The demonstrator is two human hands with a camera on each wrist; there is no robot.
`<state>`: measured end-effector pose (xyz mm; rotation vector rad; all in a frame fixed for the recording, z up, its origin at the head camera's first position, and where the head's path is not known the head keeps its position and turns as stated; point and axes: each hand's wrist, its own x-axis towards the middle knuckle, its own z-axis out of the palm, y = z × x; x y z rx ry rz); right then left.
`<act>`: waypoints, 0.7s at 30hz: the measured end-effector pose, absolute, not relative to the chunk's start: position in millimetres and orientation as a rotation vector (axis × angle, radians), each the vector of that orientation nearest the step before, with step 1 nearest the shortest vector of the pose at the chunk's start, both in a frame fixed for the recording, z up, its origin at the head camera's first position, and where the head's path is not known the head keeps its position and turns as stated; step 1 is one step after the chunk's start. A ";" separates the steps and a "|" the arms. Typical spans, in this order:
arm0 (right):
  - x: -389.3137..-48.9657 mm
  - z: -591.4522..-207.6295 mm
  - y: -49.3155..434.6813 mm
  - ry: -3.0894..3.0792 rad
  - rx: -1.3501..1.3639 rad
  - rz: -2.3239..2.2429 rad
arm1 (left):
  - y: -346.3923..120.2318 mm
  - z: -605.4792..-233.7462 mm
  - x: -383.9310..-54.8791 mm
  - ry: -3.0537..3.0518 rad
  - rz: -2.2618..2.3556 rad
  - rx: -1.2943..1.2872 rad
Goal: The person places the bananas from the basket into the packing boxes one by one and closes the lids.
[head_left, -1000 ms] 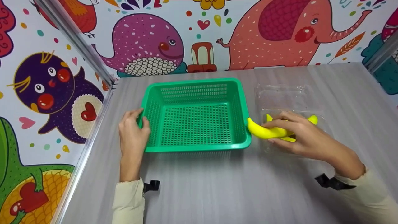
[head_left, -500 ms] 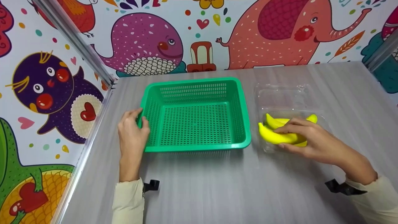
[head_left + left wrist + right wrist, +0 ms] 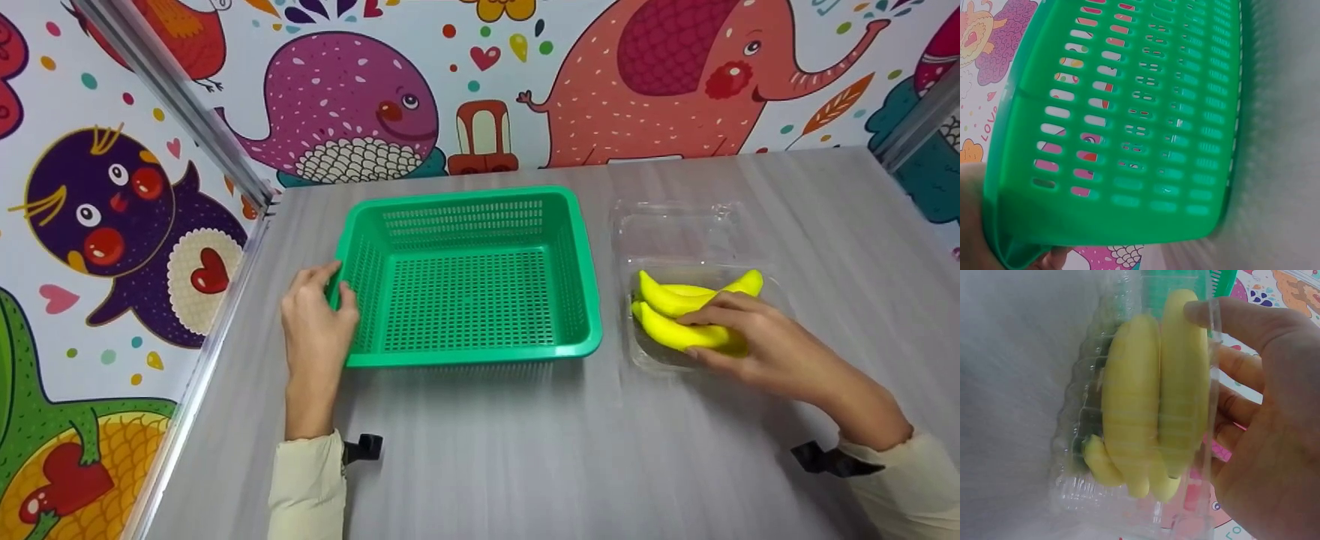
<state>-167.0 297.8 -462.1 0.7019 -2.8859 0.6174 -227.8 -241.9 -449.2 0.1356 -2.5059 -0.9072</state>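
Note:
My left hand (image 3: 319, 322) grips the left rim of a green plastic basket (image 3: 480, 358), thumb inside and fingers outside. The left wrist view shows the slotted wall of this basket (image 3: 1112, 135) close up. To its right, an open clear plastic container (image 3: 679, 232) holds several yellow toy bananas (image 3: 667, 300). My right hand (image 3: 795, 356) pinches the front banana (image 3: 664, 332) between thumb and fingers, inside the container's near half. In the right wrist view, the thumb (image 3: 1199, 314) touches the upper end of that banana (image 3: 1185, 382), while other bananas lie beside it behind the clear wall.
Both stand on a grey wood-patterned table (image 3: 487, 450). A printed wall (image 3: 487, 75) with cartoon animals rises behind, and another printed panel (image 3: 112, 300) stands at the left. A metal rail (image 3: 187, 112) runs up the corner.
My right hand has carried the banana right, from beside the basket's right rim, and lowered it into the clear container. The left hand still grips the basket rim.

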 end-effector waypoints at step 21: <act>-162.5 -460.9 303.7 -2.842 0.710 0.625 | -241.3 -450.7 -227.1 -2.504 -0.910 0.146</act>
